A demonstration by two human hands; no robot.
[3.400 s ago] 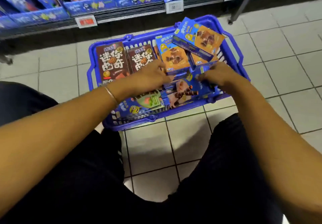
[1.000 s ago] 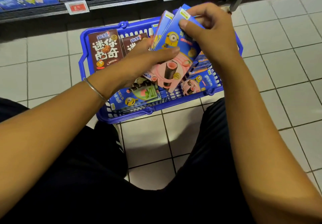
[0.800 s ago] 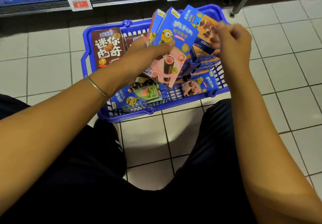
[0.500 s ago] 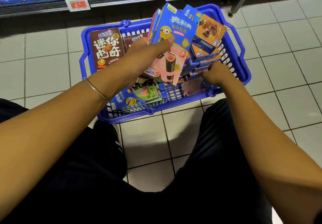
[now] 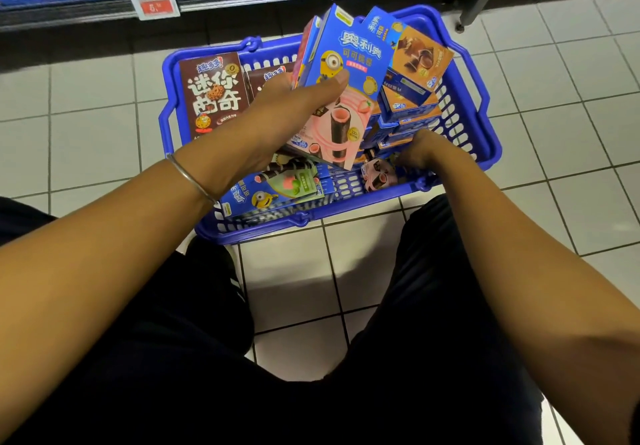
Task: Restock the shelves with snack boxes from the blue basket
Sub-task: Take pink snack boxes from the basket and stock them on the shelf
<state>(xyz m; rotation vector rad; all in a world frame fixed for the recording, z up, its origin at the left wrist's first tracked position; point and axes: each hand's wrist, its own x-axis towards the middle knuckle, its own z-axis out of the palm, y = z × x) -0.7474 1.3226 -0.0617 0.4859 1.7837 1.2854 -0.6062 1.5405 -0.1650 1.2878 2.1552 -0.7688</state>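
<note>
one basket [image 5: 263,228], two brown boxes [image 5: 213,94], perhaps ten blue boxes [image 5: 349,56].

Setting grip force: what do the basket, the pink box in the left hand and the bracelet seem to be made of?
The basket looks like moulded plastic: glossy blue, slotted walls. The pink box gripped by the left hand looks like thin printed cardboard: slight sheen, sharp folded edges. The bracelet is probably metal: a thin silvery band catching light.
</note>
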